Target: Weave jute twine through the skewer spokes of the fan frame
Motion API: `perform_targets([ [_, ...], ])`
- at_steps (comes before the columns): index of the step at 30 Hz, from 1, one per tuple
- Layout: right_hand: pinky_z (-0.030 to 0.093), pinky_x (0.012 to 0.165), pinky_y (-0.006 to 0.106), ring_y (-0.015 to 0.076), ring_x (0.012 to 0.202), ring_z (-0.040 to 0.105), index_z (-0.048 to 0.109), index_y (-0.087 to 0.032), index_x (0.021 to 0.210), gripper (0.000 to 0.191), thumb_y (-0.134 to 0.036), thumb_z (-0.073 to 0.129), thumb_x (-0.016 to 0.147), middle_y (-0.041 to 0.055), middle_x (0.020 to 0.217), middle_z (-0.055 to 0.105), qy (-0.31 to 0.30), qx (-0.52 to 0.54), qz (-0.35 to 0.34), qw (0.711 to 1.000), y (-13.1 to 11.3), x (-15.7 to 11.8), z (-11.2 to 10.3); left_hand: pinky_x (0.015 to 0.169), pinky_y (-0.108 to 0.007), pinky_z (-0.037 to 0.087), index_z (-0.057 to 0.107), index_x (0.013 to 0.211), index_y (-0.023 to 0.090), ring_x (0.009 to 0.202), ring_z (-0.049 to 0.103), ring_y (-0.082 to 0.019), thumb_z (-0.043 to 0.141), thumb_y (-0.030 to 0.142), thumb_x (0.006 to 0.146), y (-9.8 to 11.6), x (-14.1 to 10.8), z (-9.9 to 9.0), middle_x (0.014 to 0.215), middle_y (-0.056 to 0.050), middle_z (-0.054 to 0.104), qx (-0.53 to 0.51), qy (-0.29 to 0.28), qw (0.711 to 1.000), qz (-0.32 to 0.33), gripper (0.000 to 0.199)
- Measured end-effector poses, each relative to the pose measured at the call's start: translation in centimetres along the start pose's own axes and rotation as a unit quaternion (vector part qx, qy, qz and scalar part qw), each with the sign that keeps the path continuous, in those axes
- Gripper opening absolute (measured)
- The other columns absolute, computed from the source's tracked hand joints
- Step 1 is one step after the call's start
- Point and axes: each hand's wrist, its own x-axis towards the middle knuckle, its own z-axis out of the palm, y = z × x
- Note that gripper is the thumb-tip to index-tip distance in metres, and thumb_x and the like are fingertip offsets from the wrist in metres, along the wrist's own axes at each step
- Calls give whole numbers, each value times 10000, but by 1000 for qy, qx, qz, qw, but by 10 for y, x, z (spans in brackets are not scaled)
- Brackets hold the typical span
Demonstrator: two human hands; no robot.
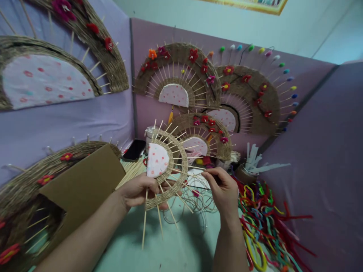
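My left hand holds a half-round fan frame by its lower part, fingers wrapped behind it. The frame has a white, red-dotted half disc, woven twine bands and thin wooden sticks that spread out like rays. To its right, my right hand is closed in a pinch near the tip of one stick; what lies between the fingertips is too small to name. Loose loops of thin twine hang or lie below and between both hands.
Finished fans with red flowers stand against the back panel and at the left. Colourful pipe cleaners lie right, near a jar of white strips. Cardboard, a phone and loose sticks are left.
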Motion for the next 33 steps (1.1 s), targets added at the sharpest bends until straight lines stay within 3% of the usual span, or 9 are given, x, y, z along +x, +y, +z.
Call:
perform_targets([
  [7,421,625,270,160,670,552,620,-206,743,138,-293,580,842,16,709,605,-22,-36,-27,999,-10,0,-15,616,-280,576,558,1209,180,1065,599,-290,464,-6,596,1,-2,2,1174,-134,634,35,-12,999,-15,647],
  [14,425,618,263,157,672,563,640,-202,772,110,-285,599,831,29,734,630,-27,-65,-44,997,-19,-5,-28,653,-356,577,579,1163,190,1035,609,-325,454,-9,591,1,-4,-1,1141,-115,647,64,-50,997,-16,619],
  [17,419,606,257,150,653,555,641,-197,746,125,-288,603,822,21,715,627,-30,-50,-24,998,-17,-6,-29,678,-386,573,572,1170,191,1045,603,-319,473,-9,585,-3,-3,-7,1127,-101,655,58,-94,994,-20,627],
  [19,420,612,257,150,654,555,642,-193,726,134,-291,610,811,17,702,626,-35,-28,-2,999,-14,-5,-27,688,-403,569,582,1152,167,1051,597,-330,502,-2,572,-6,-1,-11,1139,-117,649,53,-144,988,-27,609],
  [23,416,604,250,140,630,541,641,-187,698,136,-283,622,791,2,664,614,-29,19,34,999,-8,-3,-18,745,-410,553,589,1138,115,1084,579,-319,513,6,609,-13,3,-11,1198,-159,615,48,-184,981,-29,546],
  [28,401,569,234,124,605,520,661,-185,751,115,-290,628,784,-14,664,610,11,81,64,995,-6,-3,2,716,-393,561,466,1288,202,1095,576,-320,509,1,642,-17,3,-5,1212,-143,612,36,-192,980,-32,678],
  [33,399,553,231,118,579,505,655,-181,761,114,-294,650,771,-21,646,598,30,122,81,989,-1,-4,11,654,-403,572,437,1302,184,1115,551,-363,518,30,636,-16,3,-11,1234,-165,588,39,-191,980,-31,688],
])
